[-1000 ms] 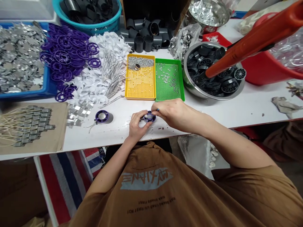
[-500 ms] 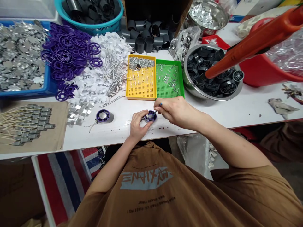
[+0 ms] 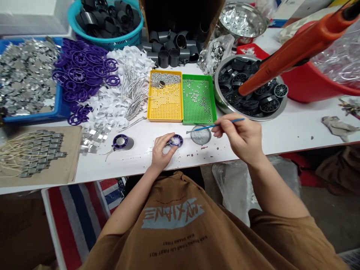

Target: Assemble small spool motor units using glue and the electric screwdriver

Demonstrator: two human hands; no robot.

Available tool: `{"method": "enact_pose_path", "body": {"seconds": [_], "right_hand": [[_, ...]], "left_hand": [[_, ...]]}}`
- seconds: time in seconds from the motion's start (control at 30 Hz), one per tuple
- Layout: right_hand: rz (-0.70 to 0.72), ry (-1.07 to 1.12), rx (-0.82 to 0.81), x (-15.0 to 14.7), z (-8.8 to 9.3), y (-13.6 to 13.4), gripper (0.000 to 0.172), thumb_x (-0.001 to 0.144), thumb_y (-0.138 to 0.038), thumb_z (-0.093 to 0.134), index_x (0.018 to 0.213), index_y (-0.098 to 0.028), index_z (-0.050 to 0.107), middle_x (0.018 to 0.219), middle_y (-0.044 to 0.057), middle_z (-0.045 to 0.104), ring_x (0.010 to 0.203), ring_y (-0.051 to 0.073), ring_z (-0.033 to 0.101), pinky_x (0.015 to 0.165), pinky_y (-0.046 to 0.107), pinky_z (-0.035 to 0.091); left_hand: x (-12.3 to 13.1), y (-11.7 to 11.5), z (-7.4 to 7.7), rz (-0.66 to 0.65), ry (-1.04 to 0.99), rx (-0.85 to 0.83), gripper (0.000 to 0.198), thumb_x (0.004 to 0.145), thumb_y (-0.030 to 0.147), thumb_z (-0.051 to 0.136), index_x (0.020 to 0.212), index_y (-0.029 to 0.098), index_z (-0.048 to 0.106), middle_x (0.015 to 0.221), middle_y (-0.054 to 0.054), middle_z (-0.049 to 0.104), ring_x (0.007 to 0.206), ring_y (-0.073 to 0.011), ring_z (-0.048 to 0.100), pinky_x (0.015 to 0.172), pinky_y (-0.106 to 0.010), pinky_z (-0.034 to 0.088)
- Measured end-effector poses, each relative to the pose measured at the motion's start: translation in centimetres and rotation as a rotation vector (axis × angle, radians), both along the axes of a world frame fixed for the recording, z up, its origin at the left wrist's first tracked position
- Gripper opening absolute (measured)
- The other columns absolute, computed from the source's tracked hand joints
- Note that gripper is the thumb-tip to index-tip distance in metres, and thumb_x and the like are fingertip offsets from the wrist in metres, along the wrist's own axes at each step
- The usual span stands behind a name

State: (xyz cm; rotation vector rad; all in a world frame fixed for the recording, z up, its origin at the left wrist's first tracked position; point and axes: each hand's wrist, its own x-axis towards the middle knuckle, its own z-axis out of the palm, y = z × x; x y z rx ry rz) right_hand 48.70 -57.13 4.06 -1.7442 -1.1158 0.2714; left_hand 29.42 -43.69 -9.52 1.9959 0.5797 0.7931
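Yellow tray [image 3: 165,120] beside green tray [image 3: 199,123]; steel bowl [image 3: 216,88] of black wheels [image 3: 269,105] at right.

This seems to be a small workshop for assembly by hand. A long white bench [image 3: 298,137] carries many parts, sorted in big quantity: a heap of purple rings [image 3: 81,63], black wheels [image 3: 270,104] in a steel bowl [image 3: 216,90], and grey tubes [image 3: 168,58] beside a cardboard box [image 3: 144,13]. Small metal pieces fill a blue tray [image 3: 36,119]. A yellow tray [image 3: 165,112] and a green tray [image 3: 199,108] hold tiny beads, and this also looks like factory piecework.
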Motion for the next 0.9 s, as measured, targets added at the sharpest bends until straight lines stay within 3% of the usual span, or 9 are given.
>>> {"method": "enact_pose_path", "body": {"seconds": [0.13,0.2,0.3,0.4,0.5,0.57,0.67,0.77,0.9], "right_hand": [[-0.346,0.256,0.164,0.5,-4.9,-3.5,0.022,0.090,-0.038,0.058,0.089,-0.017,0.066,0.071,0.002,0.070,0.057,0.012,0.067,0.058,0.025,0.057],[-0.450,0.396,0.211,0.3,-7.9,-4.6,0.025,0.088,-0.040,0.061,0.090,-0.016,0.066,0.073,0.003,0.072,0.058,0.013,0.068,0.058,0.027,0.058],[-0.567,0.623,0.308,-0.8,-11.7,-5.6,0.029,0.083,-0.044,0.066,0.090,-0.015,0.065,0.074,0.004,0.073,0.062,0.014,0.069,0.060,0.028,0.060],[-0.638,0.897,0.351,-2.4,-13.6,-6.6,0.035,0.078,-0.045,0.071,0.094,-0.016,0.062,0.079,0.006,0.074,0.068,0.015,0.071,0.065,0.029,0.060],[-0.548,1.053,0.215,-3.9,-13.5,-7.1,0.029,0.077,-0.043,0.072,0.088,-0.019,0.061,0.079,0.005,0.072,0.065,0.015,0.069,0.063,0.031,0.060],[-0.409,0.993,0.091,-4.6,-12.5,-6.3,0.024,0.079,-0.041,0.070,0.083,-0.021,0.060,0.077,0.003,0.070,0.063,0.016,0.068,0.062,0.033,0.059],[-0.214,0.682,0.026,-5.3,-10.3,-2.5,0.022,0.078,-0.040,0.070,0.088,-0.022,0.062,0.089,0.005,0.067,0.079,0.019,0.066,0.073,0.037,0.057],[-0.031,0.310,-0.044,-5.4,-8.6,2.6,0.032,0.073,-0.040,0.075,0.097,-0.022,0.062,0.100,0.008,0.062,0.089,0.021,0.061,0.077,0.037,0.053],[0.074,0.111,-0.215,-4.7,-8.6,6.6,0.036,0.068,-0.035,0.077,0.097,-0.020,0.060,0.097,0.007,0.056,0.087,0.021,0.057,0.080,0.037,0.049]], "left_hand": [[0.3,0.4,0.2,0.007,-0.015,-0.322,0.035,0.095,0.037,0.048,0.125,0.022,0.057,0.125,-0.009,0.062,0.118,-0.0235,0.057,0.103,-0.042,0.044],[0.4,0.5,0.2,-0.023,-0.039,-0.393,0.033,0.094,0.037,0.049,0.122,0.021,0.059,0.125,-0.010,0.062,0.119,-0.0245,0.057,0.104,-0.043,0.043],[0.4,0.6,0.2,-0.065,-0.039,-0.348,0.041,0.086,0.037,0.062,0.123,0.021,0.056,0.126,-0.011,0.060,0.120,-0.0262,0.056,0.104,-0.043,0.043],[0.3,0.4,0.2,-0.053,0.028,-0.222,0.051,0.079,0.037,0.070,0.124,0.021,0.054,0.125,-0.012,0.060,0.117,-0.0262,0.057,0.101,-0.042,0.046],[0.3,0.2,0.4,-0.037,0.094,-0.112,0.054,0.076,0.036,0.073,0.124,0.021,0.052,0.123,-0.012,0.061,0.115,-0.0253,0.058,0.099,-0.041,0.049],[0.4,0.2,0.5,-0.029,0.108,-0.058,0.054,0.076,0.035,0.074,0.124,0.021,0.053,0.122,-0.011,0.062,0.115,-0.0248,0.059,0.098,-0.041,0.049],[0.6,0.1,0.6,-0.010,0.110,-0.029,0.052,0.076,0.034,0.074,0.122,0.021,0.054,0.120,-0.011,0.063,0.113,-0.0239,0.061,0.097,-0.040,0.051],[0.7,0.0,0.6,0.002,0.091,-0.039,0.049,0.078,0.032,0.072,0.121,0.020,0.053,0.120,-0.010,0.064,0.112,-0.0223,0.062,0.097,-0.038,0.051],[0.6,0.1,0.6,-0.008,0.066,-0.049,0.052,0.077,0.033,0.073,0.123,0.021,0.051,0.121,-0.010,0.064,0.113,-0.0218,0.062,0.100,-0.039,0.050]]}}
